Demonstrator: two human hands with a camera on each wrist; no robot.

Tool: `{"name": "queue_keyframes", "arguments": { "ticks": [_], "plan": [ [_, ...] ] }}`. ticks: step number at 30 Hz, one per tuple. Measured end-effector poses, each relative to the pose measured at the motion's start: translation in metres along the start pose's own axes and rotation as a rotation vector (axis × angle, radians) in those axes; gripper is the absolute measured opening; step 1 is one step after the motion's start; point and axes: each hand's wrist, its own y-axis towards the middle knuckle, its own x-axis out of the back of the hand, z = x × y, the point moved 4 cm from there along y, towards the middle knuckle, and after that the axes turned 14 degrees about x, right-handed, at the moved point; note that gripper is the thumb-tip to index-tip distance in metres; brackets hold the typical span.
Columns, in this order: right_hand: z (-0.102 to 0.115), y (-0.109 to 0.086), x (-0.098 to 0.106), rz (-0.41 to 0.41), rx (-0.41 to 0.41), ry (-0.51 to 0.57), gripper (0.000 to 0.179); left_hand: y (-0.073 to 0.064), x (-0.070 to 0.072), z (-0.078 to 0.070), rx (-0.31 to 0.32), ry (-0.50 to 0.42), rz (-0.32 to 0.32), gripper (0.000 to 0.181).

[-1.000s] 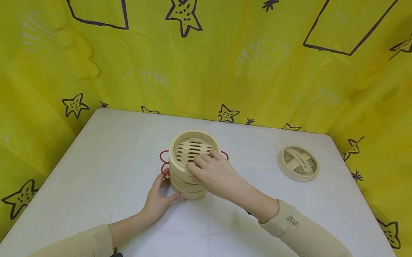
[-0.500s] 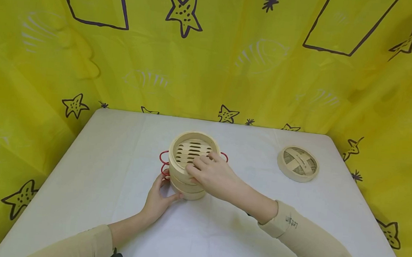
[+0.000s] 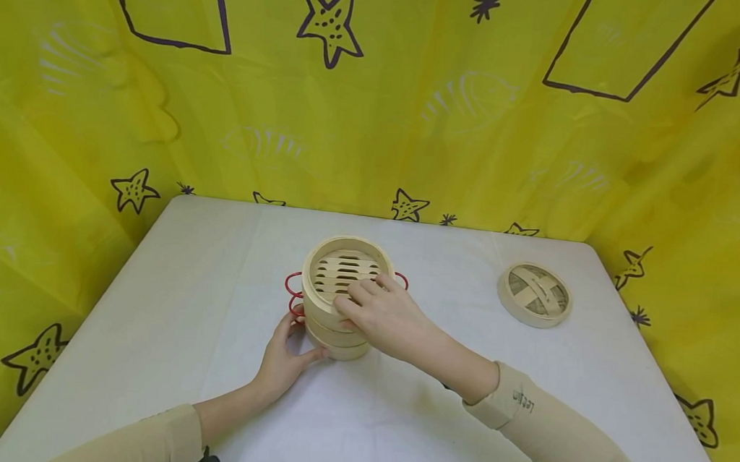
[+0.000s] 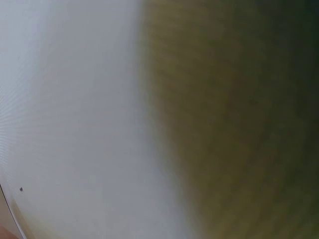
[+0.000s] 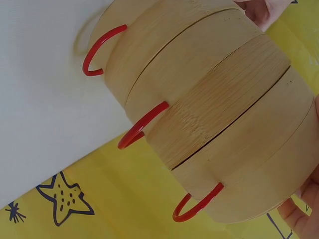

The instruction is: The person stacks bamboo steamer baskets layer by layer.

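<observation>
A stack of round bamboo steamer baskets stands upright in the middle of the table in the head view. The top basket (image 3: 326, 313) is uncovered and shows a slatted floor. My right hand (image 3: 389, 318) grips its near right rim, fingers over the edge and thumb outside. Around the lower left of the stack, my left hand (image 3: 284, 360) holds the bottom basket (image 3: 342, 352), thumb in front. In the right wrist view, three tiers sit one on another, each with a red loop handle (image 5: 199, 204). Blurred tan (image 4: 234, 119) fills the right of the left wrist view.
A round bamboo lid (image 3: 536, 295) with a woven top lies on the right side of the white table (image 3: 210, 269). Behind and beside the table hangs a yellow curtain (image 3: 379, 116) with starfish drawings.
</observation>
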Motion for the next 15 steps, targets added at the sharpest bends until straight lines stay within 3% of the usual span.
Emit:
{"name": "queue_keyframes", "arguments": {
  "ticks": [9,15],
  "plan": [
    [0.0,0.0,0.0,0.019,-0.006,0.003,0.026,-0.001,0.0,-0.001,0.032,-0.004,0.003,0.078],
    [0.0,0.0,0.001,0.02,-0.009,0.009,0.025,-0.012,0.004,-0.028,0.014,-0.023,0.002,0.074]
  ]
}}
